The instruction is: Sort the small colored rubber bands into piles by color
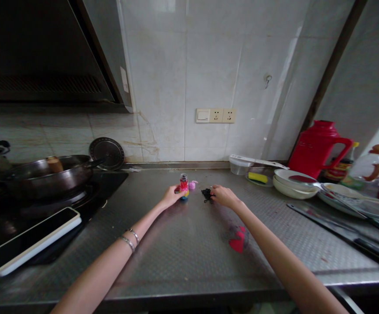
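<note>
My left hand (pixel 172 197) is wrapped round a small clear glass jar (pixel 184 182), which stands upright on the steel counter. Red, pink, yellow and blue layers fill the jar, with an open-looking top. Just right of the jar sits a small pink object (pixel 192 185), perhaps a stopper with a string. My right hand (pixel 223 195) has its fingers pinched together at a little heap of black pieces (pixel 206 192) on the counter; the pieces are too small to name. Nearer to me, beside my right forearm, lies a clear plastic bag with red shapes (pixel 237 240).
At left, a steel pan (pixel 52 176) sits on the stove, with a phone (pixel 29 244) at the stove's edge. To the right are a plastic tub (pixel 240 166), a yellow sponge (pixel 257 177), bowls (pixel 294 189), a red thermos jug (pixel 313 148) and a long knife (pixel 333 224).
</note>
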`<state>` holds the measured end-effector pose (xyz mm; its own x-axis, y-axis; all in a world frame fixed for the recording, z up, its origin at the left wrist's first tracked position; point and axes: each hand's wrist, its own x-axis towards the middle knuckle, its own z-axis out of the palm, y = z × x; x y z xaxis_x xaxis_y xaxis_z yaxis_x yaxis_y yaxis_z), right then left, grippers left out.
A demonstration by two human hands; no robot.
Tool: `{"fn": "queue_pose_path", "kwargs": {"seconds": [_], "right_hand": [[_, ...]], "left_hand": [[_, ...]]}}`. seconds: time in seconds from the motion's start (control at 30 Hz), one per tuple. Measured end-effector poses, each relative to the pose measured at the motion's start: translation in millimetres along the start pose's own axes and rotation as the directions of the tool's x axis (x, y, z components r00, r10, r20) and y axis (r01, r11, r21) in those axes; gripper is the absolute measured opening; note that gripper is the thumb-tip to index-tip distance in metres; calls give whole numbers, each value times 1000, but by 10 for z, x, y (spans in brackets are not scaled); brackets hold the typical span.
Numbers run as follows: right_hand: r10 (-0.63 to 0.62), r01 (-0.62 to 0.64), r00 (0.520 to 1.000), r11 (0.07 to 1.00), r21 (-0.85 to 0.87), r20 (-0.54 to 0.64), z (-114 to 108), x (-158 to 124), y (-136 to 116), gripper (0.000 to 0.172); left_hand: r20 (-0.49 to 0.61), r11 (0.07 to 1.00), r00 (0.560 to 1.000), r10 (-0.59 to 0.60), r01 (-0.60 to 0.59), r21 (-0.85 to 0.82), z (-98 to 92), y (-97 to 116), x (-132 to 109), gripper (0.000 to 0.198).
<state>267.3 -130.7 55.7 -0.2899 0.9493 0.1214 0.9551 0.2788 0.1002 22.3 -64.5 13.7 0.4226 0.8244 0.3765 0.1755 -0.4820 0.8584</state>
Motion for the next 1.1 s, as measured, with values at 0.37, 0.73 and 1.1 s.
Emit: {"fn": "queue_pose_path", "kwargs": {"seconds": [0.37, 0.73, 1.1], "right_hand": [[36, -27, 997, 990, 138, -62, 77, 12, 82, 21], [122, 78, 938, 839, 539, -326, 103, 84, 221, 23], [269, 188, 892, 507, 841, -362, -479, 405, -66, 40]], "left_hand": [[-13, 998, 1000, 23, -22, 66, -8, 17, -9, 36], [-30, 997, 999, 12, -9, 75, -11, 22, -7, 37], [-22, 994, 999, 36, -33, 106, -30, 21, -6, 35]]}}
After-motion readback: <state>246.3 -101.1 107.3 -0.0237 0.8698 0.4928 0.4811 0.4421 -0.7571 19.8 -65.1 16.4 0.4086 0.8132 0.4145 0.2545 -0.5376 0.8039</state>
